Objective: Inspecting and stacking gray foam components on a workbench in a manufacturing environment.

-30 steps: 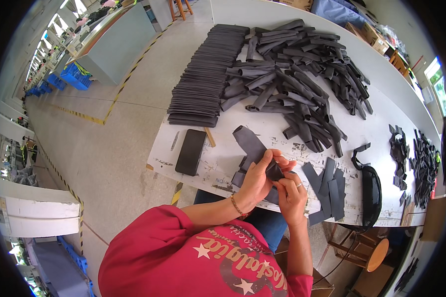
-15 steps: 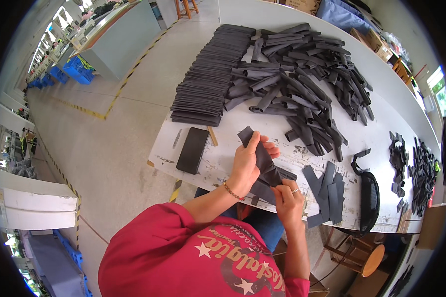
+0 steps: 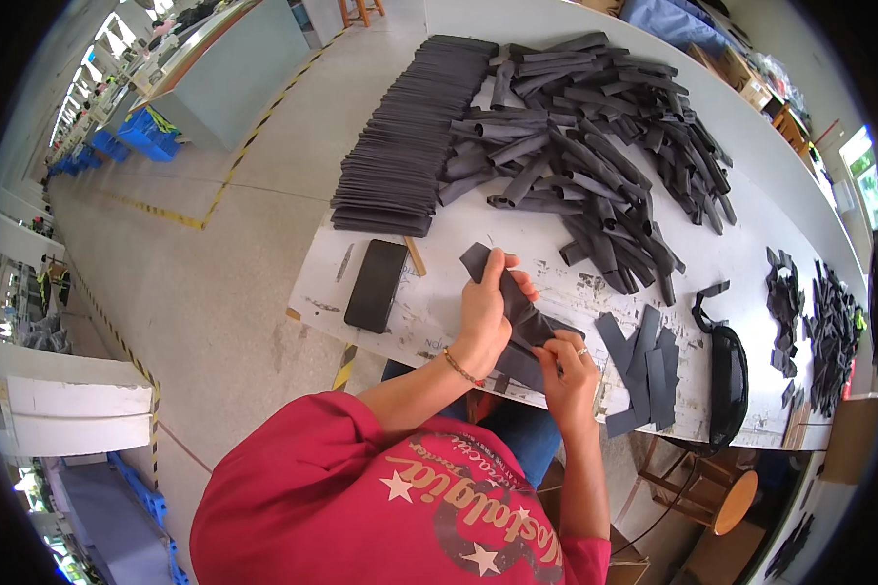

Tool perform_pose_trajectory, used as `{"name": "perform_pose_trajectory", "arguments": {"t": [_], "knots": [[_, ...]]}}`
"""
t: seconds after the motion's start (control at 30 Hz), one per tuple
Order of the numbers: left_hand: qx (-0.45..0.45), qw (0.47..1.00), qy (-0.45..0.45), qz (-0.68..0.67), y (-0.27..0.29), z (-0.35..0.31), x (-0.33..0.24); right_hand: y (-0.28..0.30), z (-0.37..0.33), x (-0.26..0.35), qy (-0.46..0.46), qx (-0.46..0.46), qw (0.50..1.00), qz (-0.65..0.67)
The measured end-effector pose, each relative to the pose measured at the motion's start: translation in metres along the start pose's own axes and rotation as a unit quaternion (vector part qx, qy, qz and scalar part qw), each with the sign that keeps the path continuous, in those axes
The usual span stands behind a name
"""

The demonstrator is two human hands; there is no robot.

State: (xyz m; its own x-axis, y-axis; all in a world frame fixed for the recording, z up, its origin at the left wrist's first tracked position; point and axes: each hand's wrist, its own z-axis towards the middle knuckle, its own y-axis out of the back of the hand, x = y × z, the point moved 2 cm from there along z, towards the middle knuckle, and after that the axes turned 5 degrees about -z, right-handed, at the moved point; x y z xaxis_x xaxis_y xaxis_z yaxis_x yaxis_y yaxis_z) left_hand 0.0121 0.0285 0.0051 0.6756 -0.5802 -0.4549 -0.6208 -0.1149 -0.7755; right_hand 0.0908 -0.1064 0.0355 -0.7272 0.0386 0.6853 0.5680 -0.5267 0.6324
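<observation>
1. I see the right hand (image 3: 568, 375) pinching the lower right end of a dark grey, long fabric-like strip (image 3: 524, 317).
2. The left hand (image 3: 486, 317) clamps that strip farther up; its free end juts past the grip, up and left, over the scuffed white tabletop (image 3: 439, 283).
3. Beyond, I see heaped dark grey fabric-like tubes (image 3: 595, 161) beside a row of flat dark pieces (image 3: 415, 136).
</observation>
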Motion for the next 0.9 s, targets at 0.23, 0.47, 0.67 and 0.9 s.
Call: {"name": "perform_pose_trajectory", "arguments": {"t": [0.23,0.47,0.67,0.9], "knots": [[0.040,0.998,-0.024,-0.048,-0.005,0.008,-0.004,-0.026,-0.002,-0.016,-0.221,-0.129,0.926,0.278],[0.143,0.987,-0.063,-0.046,-0.007,0.006,-0.011,0.005,-0.003,0.007,-0.271,-0.211,0.866,0.363],[0.113,0.992,0.004,-0.054,-0.007,0.002,-0.001,-0.013,-0.008,-0.028,-0.307,-0.139,0.822,0.459],[0.111,0.991,-0.048,-0.049,-0.003,0.015,-0.005,-0.016,-0.014,-0.022,-0.301,-0.080,0.885,0.347]]}}
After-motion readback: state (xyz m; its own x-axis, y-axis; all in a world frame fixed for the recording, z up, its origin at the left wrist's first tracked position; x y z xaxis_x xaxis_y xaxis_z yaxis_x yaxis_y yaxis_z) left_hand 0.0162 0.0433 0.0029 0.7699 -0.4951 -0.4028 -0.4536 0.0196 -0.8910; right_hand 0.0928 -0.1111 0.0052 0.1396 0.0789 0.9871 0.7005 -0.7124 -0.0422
